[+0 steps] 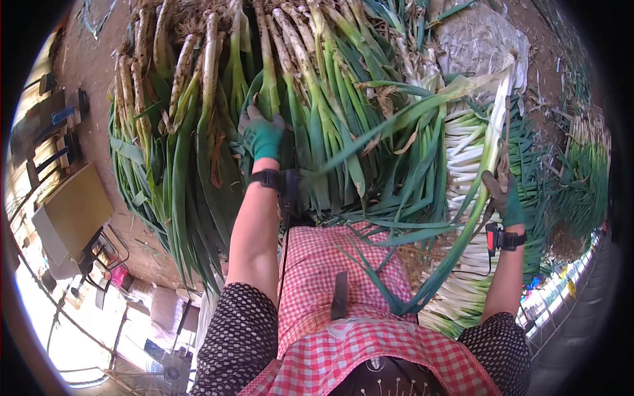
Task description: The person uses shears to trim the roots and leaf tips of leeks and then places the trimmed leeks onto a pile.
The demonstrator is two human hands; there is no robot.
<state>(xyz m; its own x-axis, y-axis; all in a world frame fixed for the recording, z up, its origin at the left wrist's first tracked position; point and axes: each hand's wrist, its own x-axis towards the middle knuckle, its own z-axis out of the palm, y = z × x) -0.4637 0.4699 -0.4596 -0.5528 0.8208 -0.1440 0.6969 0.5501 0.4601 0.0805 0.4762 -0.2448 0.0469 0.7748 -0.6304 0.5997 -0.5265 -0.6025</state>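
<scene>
My left hand (264,134), in a green glove with dark fingertips, reaches into a broad heap of unpeeled leeks (210,69). Its fingers close around one leek stalk (269,84) near the middle of the heap. On the right, my gloved right hand (505,197) grips a leek (500,109) upright, white shaft and root end up. Its long green leaves bend down across my lap. A loosened outer leaf (403,119) stretches from its top toward the left. Beneath this hand lies a stack of clean white leeks (462,158).
Another bundle of leeks (588,158) lies at the far right. A crumpled pale sheet (482,39) covers ground at the back right. A tan box-like panel (76,204) on a metal frame stands at the left. My red checked apron (330,257) covers my lap.
</scene>
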